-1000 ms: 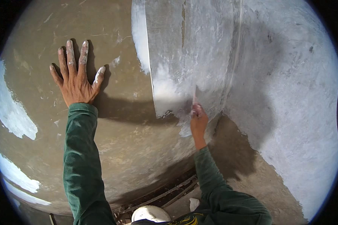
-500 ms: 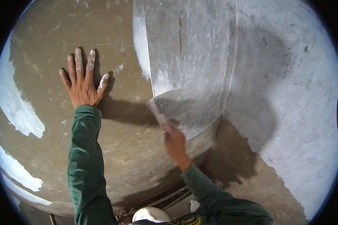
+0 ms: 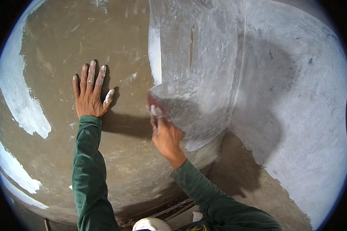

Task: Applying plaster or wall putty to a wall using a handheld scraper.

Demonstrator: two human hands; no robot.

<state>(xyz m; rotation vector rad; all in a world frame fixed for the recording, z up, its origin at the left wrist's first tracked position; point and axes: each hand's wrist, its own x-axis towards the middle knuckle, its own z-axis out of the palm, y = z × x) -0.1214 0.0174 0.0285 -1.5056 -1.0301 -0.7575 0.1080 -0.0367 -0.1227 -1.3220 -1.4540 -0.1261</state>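
Note:
My left hand point(image 3: 89, 98) lies flat on the brown wall point(image 3: 123, 154), its fingers spread and dusted white, with nothing held. My right hand point(image 3: 166, 134) is closed around a putty knife point(image 3: 151, 103), partly blurred and with white filler on it. The knife meets the wall at the lower left corner of a grey-white skim-coated patch point(image 3: 204, 77). Directly above the tool, a bright white strip of filler point(image 3: 155, 54) runs up the patch's left edge. A narrow brown gap shows within the patch.
White filler smears point(image 3: 23, 104) cover the wall at far left. To the right, past an inside corner, stands another coated wall point(image 3: 297, 127), bare brown at its lower part. A white round container point(image 3: 152, 224) sits below, by my body.
My right hand and the putty knife have moved left and slightly up. The white filler beside the strip's lower end is smoothed away. My left hand stays flat; the view has shifted slightly.

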